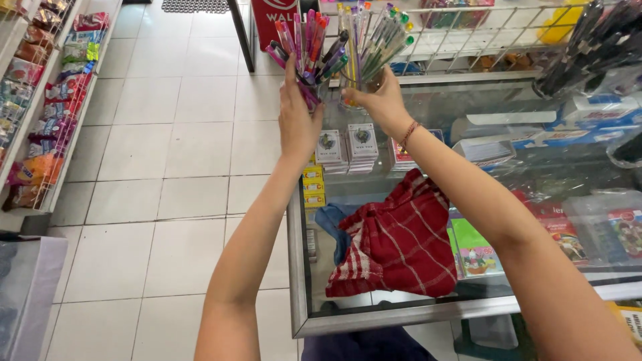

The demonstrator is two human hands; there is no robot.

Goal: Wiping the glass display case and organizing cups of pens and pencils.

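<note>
Here each hand's grip holds a pen cup, left hand (298, 120) and right hand (381, 100), pens (309, 40) fanning upward.

At twelve o'clock the left hand (297, 117) grips a cup of pink and purple pens (304, 47), while the right hand (381, 100) just beside it holds a cup of green-capped pens (374, 43). Toward six o'clock, a red checked cloth (394, 241) lies on the glass counter (508, 127).

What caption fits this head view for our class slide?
Left hand and right hand each hold a cup of pens above a glass counter, red checked cloth below.
</note>
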